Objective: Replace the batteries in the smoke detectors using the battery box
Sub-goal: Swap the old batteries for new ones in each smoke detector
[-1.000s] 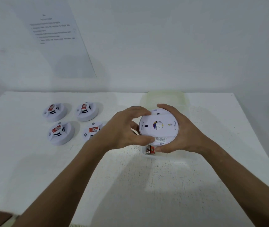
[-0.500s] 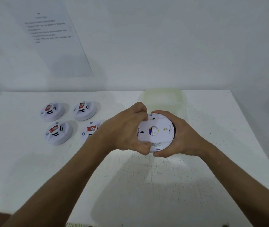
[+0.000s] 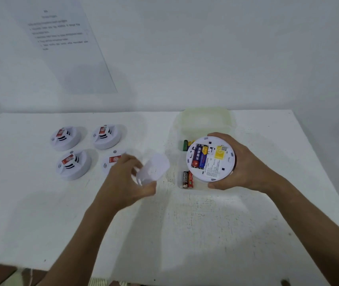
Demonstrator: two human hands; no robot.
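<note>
The round white smoke detector (image 3: 211, 158) is gripped by the right hand (image 3: 240, 162), its blurry white back cover (image 3: 154, 168) pinched in the left hand (image 3: 127, 182); exposed batteries could easily be tipped out if it's tilted.

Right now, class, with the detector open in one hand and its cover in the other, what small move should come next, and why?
Probably set the back cover down on the table. The left hand holds it, while the right hand grips the opened smoke detector, whose old batteries sit exposed. Freeing the left hand would let it pull them out.
</note>
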